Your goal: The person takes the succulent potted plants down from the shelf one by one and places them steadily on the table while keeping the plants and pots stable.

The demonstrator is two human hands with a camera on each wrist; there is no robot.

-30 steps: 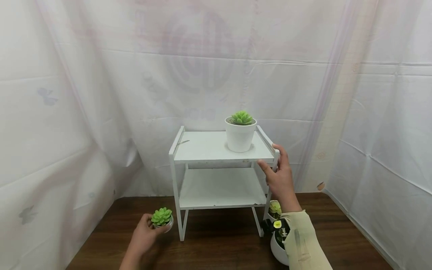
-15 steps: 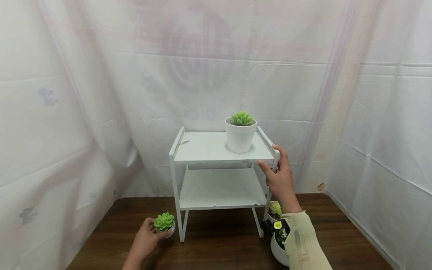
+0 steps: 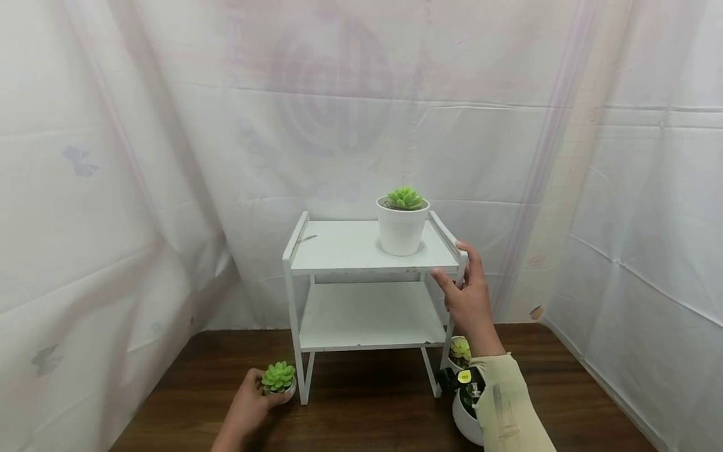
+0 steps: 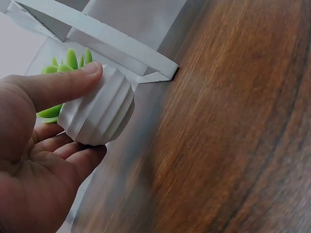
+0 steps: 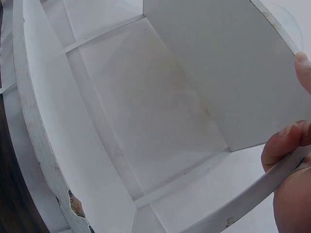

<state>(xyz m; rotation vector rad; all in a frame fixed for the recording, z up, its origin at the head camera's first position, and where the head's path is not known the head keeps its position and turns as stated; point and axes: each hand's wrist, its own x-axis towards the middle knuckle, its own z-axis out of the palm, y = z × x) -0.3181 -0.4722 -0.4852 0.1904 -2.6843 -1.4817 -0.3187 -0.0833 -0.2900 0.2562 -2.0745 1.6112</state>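
My left hand grips a small potted succulent low at the left, beside the front left leg of a white two-tier shelf. In the left wrist view the ribbed white pot sits tilted between thumb and fingers, green leaves toward the palm, close over the wooden table. At the shelf's upper right front corner, my right hand holds the frame. The right wrist view has its fingers curled round the white upright. A larger white pot with a green succulent stands on the top tier.
Two more potted plants are on the table at the right, one at the shelf's right leg and a rounder white pot partly behind the sleeve. White sheeting encloses the back and sides.
My left hand has moved slightly right and down with the small succulent, nearer the shelf's front left leg. The right hand stays on the shelf frame.
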